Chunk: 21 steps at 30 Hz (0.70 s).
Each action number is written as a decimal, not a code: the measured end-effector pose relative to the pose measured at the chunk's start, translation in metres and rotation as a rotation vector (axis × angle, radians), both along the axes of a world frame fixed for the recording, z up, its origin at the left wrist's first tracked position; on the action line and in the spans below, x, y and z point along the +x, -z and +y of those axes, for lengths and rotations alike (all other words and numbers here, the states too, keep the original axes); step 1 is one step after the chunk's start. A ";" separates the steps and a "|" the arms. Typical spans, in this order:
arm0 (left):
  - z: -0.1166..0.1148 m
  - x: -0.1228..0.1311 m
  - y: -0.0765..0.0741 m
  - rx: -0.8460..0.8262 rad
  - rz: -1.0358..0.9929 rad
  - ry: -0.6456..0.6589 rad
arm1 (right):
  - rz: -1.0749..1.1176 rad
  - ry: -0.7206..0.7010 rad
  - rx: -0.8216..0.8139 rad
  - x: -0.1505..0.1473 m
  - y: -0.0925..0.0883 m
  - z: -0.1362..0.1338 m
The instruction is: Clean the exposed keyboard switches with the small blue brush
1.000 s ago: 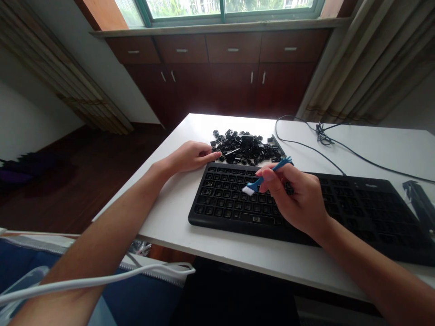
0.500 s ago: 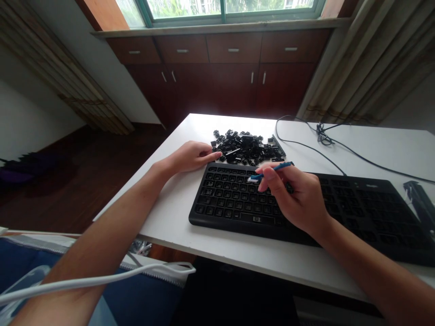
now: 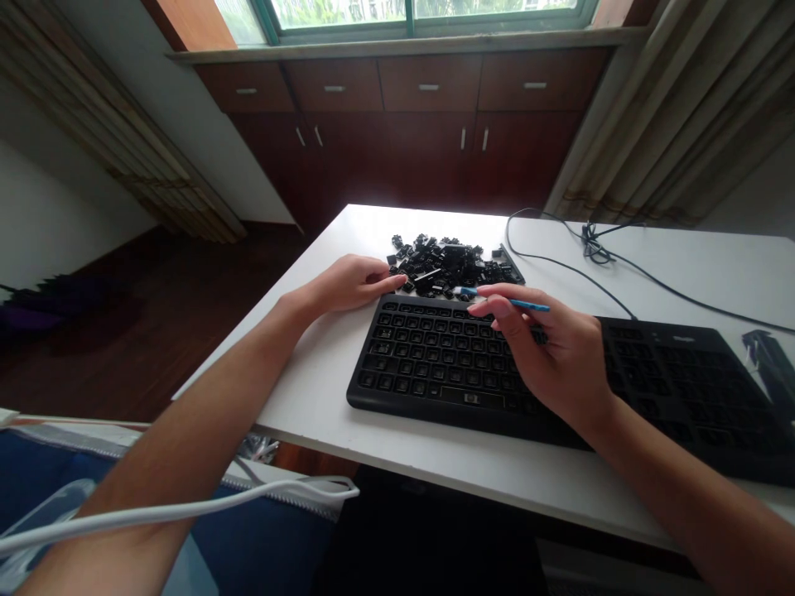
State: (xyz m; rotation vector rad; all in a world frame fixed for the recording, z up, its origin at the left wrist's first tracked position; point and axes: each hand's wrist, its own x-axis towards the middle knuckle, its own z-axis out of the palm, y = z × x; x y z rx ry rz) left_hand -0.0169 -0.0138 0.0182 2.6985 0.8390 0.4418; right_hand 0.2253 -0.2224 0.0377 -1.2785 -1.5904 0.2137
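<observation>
A black keyboard [image 3: 428,397], its keycaps removed and bare key sockets showing, lies on the white table. My right hand [image 3: 552,348] pinches a small blue toothbrush [image 3: 527,305] above the keyboard's upper part. The brush's pale head points left, near the keyboard's back edge and a heap of loose black keycaps [image 3: 456,263]. To the left of that heap, my left hand [image 3: 357,283] rests on the table. Its thumb is stretched out toward the nearest keycaps, apart from the loosely bent fingers, and I see nothing held in it.
Behind the keyboard, a black cable [image 3: 571,269] runs over the white table [image 3: 316,364], with a tied bundle farther back. A dark object in clear wrapping [image 3: 767,364] lies at the right. A white cord [image 3: 186,509] crosses in front of my left forearm.
My right hand has lifted the toothbrush from the key sockets up toward the keyboard's back edge, and the brush now lies more level. My left hand stays in place.
</observation>
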 end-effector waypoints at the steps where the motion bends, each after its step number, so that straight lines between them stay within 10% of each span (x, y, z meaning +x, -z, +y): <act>1: 0.000 0.000 0.000 -0.003 0.001 0.001 | 0.017 -0.029 -0.010 0.000 0.000 0.000; 9: 0.000 0.000 -0.001 -0.008 -0.005 0.005 | 0.221 -0.248 -0.236 0.002 0.003 0.004; 16: 0.000 0.000 0.000 -0.004 -0.008 0.010 | -0.032 0.068 0.000 0.002 0.003 0.003; 21: 0.001 0.000 0.000 0.017 -0.010 0.022 | 0.055 -0.022 -0.028 0.000 0.002 0.001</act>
